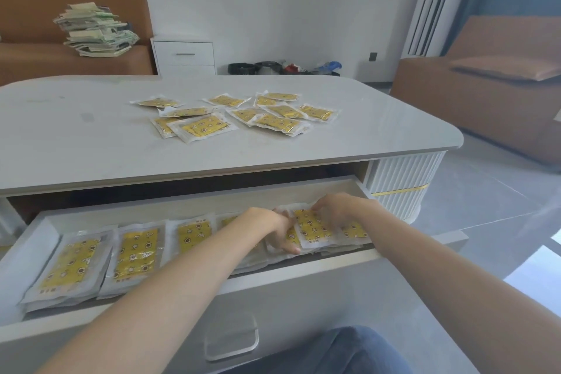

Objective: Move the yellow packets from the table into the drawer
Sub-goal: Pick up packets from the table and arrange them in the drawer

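Several yellow packets (236,114) in clear wrappers lie scattered on the white table top (91,136). Below it the drawer (273,270) stands pulled out, with a row of packets (136,253) lying flat inside. At the drawer's right end, both hands are on one packet (312,229) that lies on top of others. My left hand (277,229) holds its left edge, fingers curled under it. My right hand (337,211) presses on its right part with fingers bent over the top.
A brown sofa with a pile of papers (97,30) stands behind the table, beside a white bedside cabinet (183,55). Another brown seat (498,85) is at the right. A clear handle (232,340) sits on the drawer front. My knee in jeans (334,355) is below.
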`<state>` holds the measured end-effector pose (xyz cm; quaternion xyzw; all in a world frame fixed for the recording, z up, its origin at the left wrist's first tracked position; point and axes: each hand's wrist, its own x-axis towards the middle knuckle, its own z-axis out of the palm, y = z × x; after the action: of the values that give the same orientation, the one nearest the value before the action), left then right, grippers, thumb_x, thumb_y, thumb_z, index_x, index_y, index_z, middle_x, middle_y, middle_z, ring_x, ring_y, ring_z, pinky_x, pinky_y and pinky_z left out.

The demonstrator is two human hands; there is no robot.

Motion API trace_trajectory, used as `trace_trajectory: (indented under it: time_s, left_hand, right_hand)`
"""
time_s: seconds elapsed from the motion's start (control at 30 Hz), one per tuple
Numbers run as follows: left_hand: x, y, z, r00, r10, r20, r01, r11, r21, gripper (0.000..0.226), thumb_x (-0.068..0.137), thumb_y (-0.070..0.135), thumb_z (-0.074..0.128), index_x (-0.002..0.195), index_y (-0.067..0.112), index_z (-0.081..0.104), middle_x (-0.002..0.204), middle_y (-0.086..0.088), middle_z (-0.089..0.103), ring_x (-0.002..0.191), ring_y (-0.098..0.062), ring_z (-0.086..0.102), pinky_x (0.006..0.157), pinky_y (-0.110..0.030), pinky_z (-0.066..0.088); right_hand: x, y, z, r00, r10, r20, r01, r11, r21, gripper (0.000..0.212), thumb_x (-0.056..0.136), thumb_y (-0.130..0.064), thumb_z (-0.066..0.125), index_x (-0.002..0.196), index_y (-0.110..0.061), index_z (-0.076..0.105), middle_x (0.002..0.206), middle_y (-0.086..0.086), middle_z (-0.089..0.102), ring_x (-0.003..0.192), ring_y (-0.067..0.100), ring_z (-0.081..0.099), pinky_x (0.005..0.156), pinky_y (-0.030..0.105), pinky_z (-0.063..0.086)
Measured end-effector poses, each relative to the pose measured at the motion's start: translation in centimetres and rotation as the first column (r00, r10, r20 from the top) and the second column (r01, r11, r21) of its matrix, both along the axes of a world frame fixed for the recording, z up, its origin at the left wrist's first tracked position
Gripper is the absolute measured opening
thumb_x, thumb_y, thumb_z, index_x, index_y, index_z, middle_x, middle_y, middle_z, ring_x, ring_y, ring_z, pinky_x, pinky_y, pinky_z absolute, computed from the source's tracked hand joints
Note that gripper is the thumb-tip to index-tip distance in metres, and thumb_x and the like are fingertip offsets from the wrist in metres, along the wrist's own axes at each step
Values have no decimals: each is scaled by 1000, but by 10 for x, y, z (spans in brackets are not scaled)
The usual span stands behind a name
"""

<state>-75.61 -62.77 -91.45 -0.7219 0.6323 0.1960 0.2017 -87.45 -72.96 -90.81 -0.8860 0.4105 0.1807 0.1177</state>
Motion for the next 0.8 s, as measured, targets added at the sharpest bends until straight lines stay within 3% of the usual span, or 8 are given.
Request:
trace_trajectory:
  time_s: [0.07, 0.17, 0.23, 0.37, 0.5, 0.63, 0.73, 0.8]
  left_hand:
    - [-2, -4, -4, 1000, 13, 10, -13, 1000, 15, 82, 90, 62, 40, 152, 19, 9, 159, -6, 11, 145, -26, 17, 114, -40, 27]
    - [-5, -9, -8, 1000, 12, 15, -12, 1000, -4, 85, 89, 64, 38, 153, 18, 6, 160, -5, 2, 147, -26, 4, 117, -48, 18]
    - [-7, -11, -9, 1000, 15, 5, -15, 999, -38, 87, 89, 63, 39, 153, 16, 4, 160, -5, -3, 148, -25, -2, 118, -50, 12]
    - [-12, -16, -8, 1000, 9, -16, -10, 998, -64, 86, 92, 59, 40, 152, 10, 3, 160, -7, -2, 148, -26, -1, 120, -41, 8]
    - [-15, -20, -10, 998, 3, -68, -9, 996, -84, 80, 94, 54, 41, 152, 23, -3, 160, -4, -6, 147, -25, -4, 119, -43, 6]
    - [-17, -23, -10, 998, -20, -59, 15, 996, -85, 76, 93, 55, 40, 151, 33, -4, 160, -2, -7, 147, -27, -5, 118, -46, 7]
    - [-17, -26, -11, 999, -16, -48, 11, 995, -100, 72, 94, 57, 38, 151, 35, -1, 160, 0, -3, 147, -27, -2, 118, -48, 9]
    - [-16, -24, -10, 998, -12, -58, 5, 993, -115, 69, 94, 56, 36, 151, 36, 3, 160, 0, 1, 147, -28, 1, 118, -50, 11]
  right_hand:
    - [-5, -7, 0, 994, -91, 54, 93, 994, -53, 53, 92, 1, 46, 142, -17, 42, 139, 7, 47, 122, 28, 50, 93, 32, 46]
    - [-13, -16, -3, 985, -173, -5, 173, 983, -57, 39, 95, -6, 45, 133, -8, 49, 126, 10, 57, 112, 27, 56, 83, 28, 46]
    - [-16, -20, -6, 978, -203, -57, 203, 979, 1, 36, 95, -9, 46, 131, -7, 50, 125, 11, 57, 111, 28, 57, 88, 30, 48]
    - [-15, -29, -10, 977, -203, -65, 208, 974, 87, 36, 95, -11, 44, 130, -9, 52, 123, 10, 58, 110, 27, 59, 96, 35, 50]
    - [-14, -33, -13, 980, -189, -55, 194, 974, 117, 40, 94, -10, 41, 134, -12, 49, 125, 9, 57, 111, 28, 57, 98, 38, 49]
    - [-15, -29, -12, 981, -194, -2, 193, 973, 129, 41, 96, -9, 40, 136, -12, 48, 128, 10, 55, 114, 28, 55, 99, 36, 47]
    - [-16, -25, -10, 977, -203, 71, 195, 975, 104, 39, 95, -6, 40, 134, -6, 50, 122, 11, 56, 106, 27, 54, 88, 31, 46]
    - [-17, -21, -6, 965, -211, 154, 204, 977, 60, 40, 96, -6, 40, 135, -3, 49, 126, 13, 55, 113, 29, 52, 93, 32, 45]
